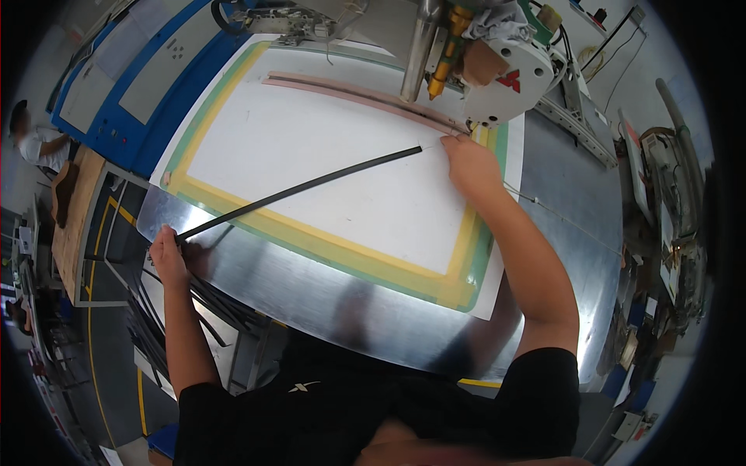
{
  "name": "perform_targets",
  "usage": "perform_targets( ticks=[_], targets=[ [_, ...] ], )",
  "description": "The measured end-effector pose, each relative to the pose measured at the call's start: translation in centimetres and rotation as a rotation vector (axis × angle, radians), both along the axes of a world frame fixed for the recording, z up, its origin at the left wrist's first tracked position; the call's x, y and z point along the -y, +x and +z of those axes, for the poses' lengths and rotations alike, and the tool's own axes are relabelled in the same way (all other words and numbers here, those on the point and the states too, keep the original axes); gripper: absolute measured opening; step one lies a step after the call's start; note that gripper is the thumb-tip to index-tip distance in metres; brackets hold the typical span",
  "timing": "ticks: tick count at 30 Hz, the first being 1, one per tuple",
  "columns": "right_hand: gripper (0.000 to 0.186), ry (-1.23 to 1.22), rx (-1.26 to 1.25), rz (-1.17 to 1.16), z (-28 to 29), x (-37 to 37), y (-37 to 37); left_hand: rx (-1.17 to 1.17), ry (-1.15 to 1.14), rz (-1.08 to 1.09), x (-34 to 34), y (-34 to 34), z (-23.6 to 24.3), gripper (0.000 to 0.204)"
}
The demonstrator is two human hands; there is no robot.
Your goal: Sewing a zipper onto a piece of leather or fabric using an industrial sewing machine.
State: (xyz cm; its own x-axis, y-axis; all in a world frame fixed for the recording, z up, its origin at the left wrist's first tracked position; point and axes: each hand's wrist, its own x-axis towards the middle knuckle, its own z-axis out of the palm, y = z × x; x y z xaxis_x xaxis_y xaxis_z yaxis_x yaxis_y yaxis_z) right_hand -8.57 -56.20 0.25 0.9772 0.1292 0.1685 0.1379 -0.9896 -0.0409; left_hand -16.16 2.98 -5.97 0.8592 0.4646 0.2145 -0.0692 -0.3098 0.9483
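A long, narrow black strip [311, 184] slants over a white sheet [311, 132] bordered with yellow and green tape. My left hand [167, 256] is closed around its near left end, past the table's edge. Towards the far right, my right hand [472, 165] is closed with fingertips together, just beyond the strip's other end. A faint pale line runs between that end and the fingertips; what they pinch is too small to tell. Beside these fingers lies one end of a long pinkish bar [365, 102], under the machine head [505, 81].
Several more black strips [148, 334] hang or lie below my left hand. The metal table [311, 287] is shiny, with a curved edge. A thin cord [536, 200] crosses its right side. A blue cabinet [144, 93] stands far left, near a seated person [43, 144].
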Motion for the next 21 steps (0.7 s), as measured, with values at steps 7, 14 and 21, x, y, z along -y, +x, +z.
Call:
perform_targets(
  ticks=[7, 14, 21],
  targets=[
    [0.033, -0.043, 0.125, 0.068, 1.8, -1.0, -8.3, -0.234, 0.124, -0.503, -1.4, -0.9, 4.5, 0.042],
    [0.044, 0.693, -0.677, 0.394, 7.1, -5.4, -15.6, 0.266, -0.559, -1.118, 14.3, 1.1, 11.0, 0.047],
    [0.116, 1.905, -0.534, 0.383, 8.3, -5.0, -19.4, -0.194, -0.533, -1.529, 28.9, -1.2, 16.3, 0.045]
  ],
)
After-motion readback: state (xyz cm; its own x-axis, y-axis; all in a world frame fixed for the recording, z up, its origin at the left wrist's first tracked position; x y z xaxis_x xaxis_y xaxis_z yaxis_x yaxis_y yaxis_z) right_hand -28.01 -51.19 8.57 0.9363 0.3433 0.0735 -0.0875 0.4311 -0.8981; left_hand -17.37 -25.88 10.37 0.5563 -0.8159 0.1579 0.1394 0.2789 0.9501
